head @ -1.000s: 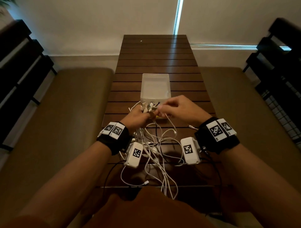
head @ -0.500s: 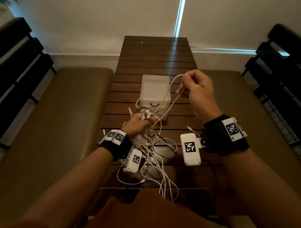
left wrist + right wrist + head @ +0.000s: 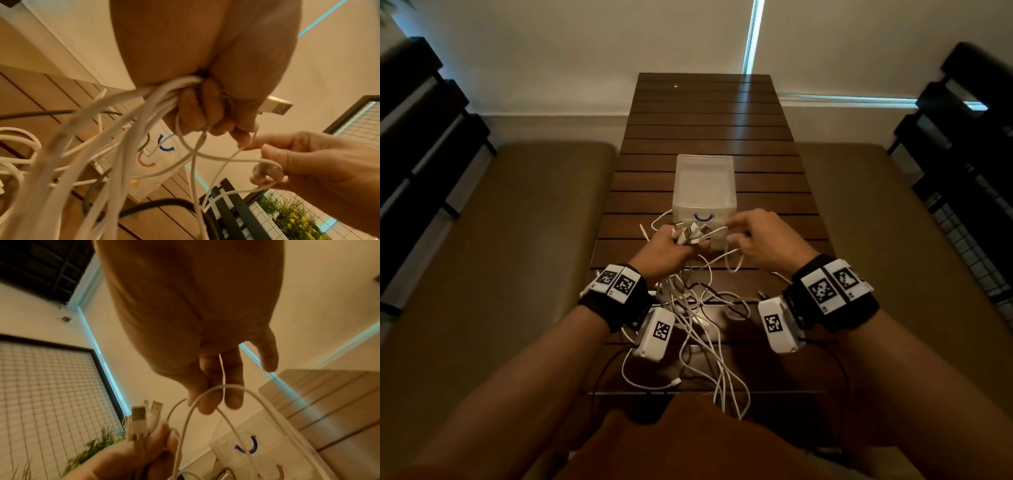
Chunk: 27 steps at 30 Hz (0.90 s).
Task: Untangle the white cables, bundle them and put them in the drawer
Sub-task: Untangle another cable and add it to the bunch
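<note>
My left hand (image 3: 666, 248) grips a bunch of white cables (image 3: 164, 92) in its fist just below their USB plugs (image 3: 690, 234), which stick up in front of the drawer unit. My right hand (image 3: 743, 233) is beside it on the right and pinches a loop of one white cable (image 3: 265, 161) between thumb and fingers. That loop (image 3: 222, 387) hangs across the fingers in the right wrist view. The rest of the cables lie in a loose tangle (image 3: 705, 342) on the table between my wrists. The small white drawer unit (image 3: 703, 181) is closed, with a blue handle (image 3: 703, 218) and an orange handle (image 3: 146, 163) below.
The dark slatted wooden table (image 3: 705, 113) runs away from me. Padded benches (image 3: 527, 246) (image 3: 893, 219) flank it. Black cables (image 3: 148, 208) mix with the white ones. Dark slatted frames (image 3: 424, 137) (image 3: 962, 137) stand at both sides.
The right hand, which had lifted a cable high over the drawer unit, has come back down beside the left hand with a loop. The left hand has kept its grip.
</note>
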{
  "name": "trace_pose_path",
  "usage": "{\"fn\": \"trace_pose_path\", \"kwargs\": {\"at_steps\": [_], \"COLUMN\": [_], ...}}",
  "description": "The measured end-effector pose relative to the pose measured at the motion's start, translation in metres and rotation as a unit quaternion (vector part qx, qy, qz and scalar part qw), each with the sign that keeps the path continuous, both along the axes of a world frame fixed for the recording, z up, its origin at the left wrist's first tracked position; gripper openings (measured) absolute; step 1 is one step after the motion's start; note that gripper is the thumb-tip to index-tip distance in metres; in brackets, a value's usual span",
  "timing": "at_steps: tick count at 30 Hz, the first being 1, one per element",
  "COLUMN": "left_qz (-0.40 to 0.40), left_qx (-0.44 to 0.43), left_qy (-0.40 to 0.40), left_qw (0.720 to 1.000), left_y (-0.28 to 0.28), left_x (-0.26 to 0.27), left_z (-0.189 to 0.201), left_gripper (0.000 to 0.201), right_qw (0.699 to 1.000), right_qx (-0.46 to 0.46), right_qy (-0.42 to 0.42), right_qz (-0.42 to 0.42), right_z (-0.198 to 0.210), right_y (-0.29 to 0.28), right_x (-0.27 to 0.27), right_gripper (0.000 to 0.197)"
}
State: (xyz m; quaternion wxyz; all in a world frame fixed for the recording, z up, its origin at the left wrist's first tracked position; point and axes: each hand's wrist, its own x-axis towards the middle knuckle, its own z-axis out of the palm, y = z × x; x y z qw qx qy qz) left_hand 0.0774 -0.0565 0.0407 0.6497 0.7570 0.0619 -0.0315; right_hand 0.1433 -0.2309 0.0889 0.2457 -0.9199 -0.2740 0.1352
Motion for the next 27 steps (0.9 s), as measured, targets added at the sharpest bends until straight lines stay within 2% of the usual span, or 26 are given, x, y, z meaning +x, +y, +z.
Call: {"fn": "trace_pose_path", "kwargs": {"at_steps": [3, 5, 8, 12, 17, 19, 21, 24, 25, 27], "left_qz": [0.004, -0.026, -0.052, -0.045, -0.041, -0.012, 0.009, 0.022, 0.028, 0.039], "left_qx": [0.004, 0.023, 0.031, 0.039, 0.016, 0.005, 0.006, -0.004, -0.004, 0.007], "left_qy": [0.011, 0.001, -0.013, -0.007, -0.021, 0.000, 0.037, 0.075, 0.080, 0.077], "left_qw": [1.000, 0.999, 0.998, 0.998, 0.999, 1.000, 0.999, 0.997, 0.996, 0.996], "left_y": [0.007, 0.005, 0.002, 0.002, 0.000, 0.002, 0.005, 0.007, 0.008, 0.009], "left_x": [0.000, 0.000, 0.000, -0.003, -0.002, -0.003, -0.005, -0.007, -0.007, -0.006], "left_z": [-0.006, -0.005, -0.001, 0.001, -0.001, -0.002, -0.003, -0.008, -0.010, -0.011], "left_gripper": [0.024, 0.019, 0.016, 0.005, 0.009, 0.004, 0.010, 0.016, 0.017, 0.021], "right_qw": [0.999, 0.999, 0.997, 0.988, 0.989, 0.989, 0.980, 0.937, 0.928, 0.935], "right_qx": [0.031, 0.041, 0.000, -0.058, 0.015, 0.080, 0.174, 0.307, 0.322, 0.283], "right_qy": [-0.006, -0.012, -0.068, -0.128, -0.110, -0.105, -0.095, -0.090, -0.088, -0.086], "right_qz": [0.005, 0.030, 0.046, 0.059, 0.096, 0.060, -0.019, -0.137, -0.165, -0.197], "right_z": [0.003, 0.003, 0.001, 0.006, 0.000, 0.003, 0.010, 0.023, 0.025, 0.022], "right_y": [-0.003, 0.000, 0.003, 0.000, 0.008, 0.009, 0.005, -0.007, -0.011, -0.017], "right_x": [0.002, 0.000, 0.001, 0.002, 0.004, 0.004, 0.012, 0.028, 0.032, 0.037], "right_gripper": [0.031, 0.037, 0.039, 0.037, 0.017, 0.014, 0.016, 0.017, 0.017, 0.014]}}
